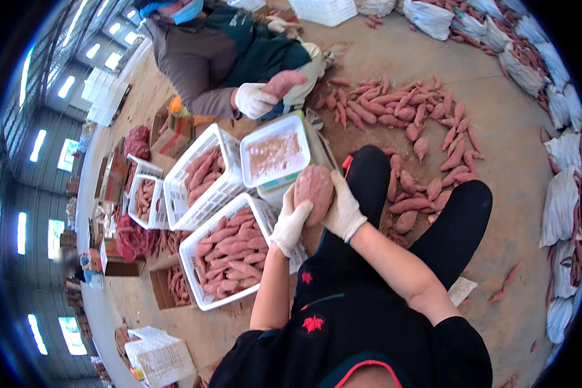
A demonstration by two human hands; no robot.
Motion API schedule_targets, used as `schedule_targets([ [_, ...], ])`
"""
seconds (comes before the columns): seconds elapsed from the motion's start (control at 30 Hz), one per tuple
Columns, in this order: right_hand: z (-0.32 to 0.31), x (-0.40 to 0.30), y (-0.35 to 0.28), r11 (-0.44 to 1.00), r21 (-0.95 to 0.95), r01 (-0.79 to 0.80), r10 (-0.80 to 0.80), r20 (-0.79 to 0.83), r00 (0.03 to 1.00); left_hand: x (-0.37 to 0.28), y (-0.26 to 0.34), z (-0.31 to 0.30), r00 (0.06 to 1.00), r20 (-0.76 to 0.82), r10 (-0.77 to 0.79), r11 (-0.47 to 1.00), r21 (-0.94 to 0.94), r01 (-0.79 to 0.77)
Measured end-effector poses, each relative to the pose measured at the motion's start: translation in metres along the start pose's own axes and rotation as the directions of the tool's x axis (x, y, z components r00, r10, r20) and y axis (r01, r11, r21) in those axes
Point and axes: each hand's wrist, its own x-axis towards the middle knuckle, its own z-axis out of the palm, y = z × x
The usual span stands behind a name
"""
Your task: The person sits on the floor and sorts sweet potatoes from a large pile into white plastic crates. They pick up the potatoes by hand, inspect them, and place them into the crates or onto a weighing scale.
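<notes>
A large, round sweet potato (314,195) is held between my two hands, both in white knitted gloves. My left hand (291,220) grips it from the left side, its thumb on the front. On the right side, my right hand (343,207) is closed around the edge. Just beyond stands a white tray (276,150) with soil in it, on top of a boxy object that is partly hidden. A white plastic crate (190,271) full of sweet potatoes stands left of my hands, and another crate (174,208) of them lies behind it.
A heap of sweet potatoes (393,109) spreads over the floor around my knees. A co-worker (194,63) sits opposite, a sweet potato in one gloved hand. Cardboard boxes (161,296) stand at the left, and white sacks (560,208) of sweet potatoes line the right.
</notes>
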Motion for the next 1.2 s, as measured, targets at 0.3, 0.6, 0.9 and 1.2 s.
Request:
schedule_targets([
  [0.3, 0.006, -0.004, 0.001, 0.999, -0.018, -0.035, 0.035, -0.022, 0.999, -0.007, 0.003, -0.001, 1.000, -0.021, -0.018, 0.994, 0.108, 0.021],
  [0.6, 0.012, -0.009, -0.001, 0.999, -0.030, 0.031, -0.033, -0.052, 0.998, -0.006, 0.014, 0.008, 0.999, -0.032, 0.009, 0.964, 0.267, 0.000],
  [0.9, 0.009, -0.011, -0.001, 0.998, -0.058, 0.034, -0.035, -0.022, 0.999, -0.009, 0.018, 0.011, 0.998, -0.058, 0.008, 0.947, 0.320, 0.011],
  [1.2, 0.011, -0.015, -0.002, 0.995, -0.083, 0.062, -0.065, -0.032, 0.997, -0.017, 0.031, 0.017, 0.999, -0.031, -0.009, 0.951, 0.309, 0.018],
])
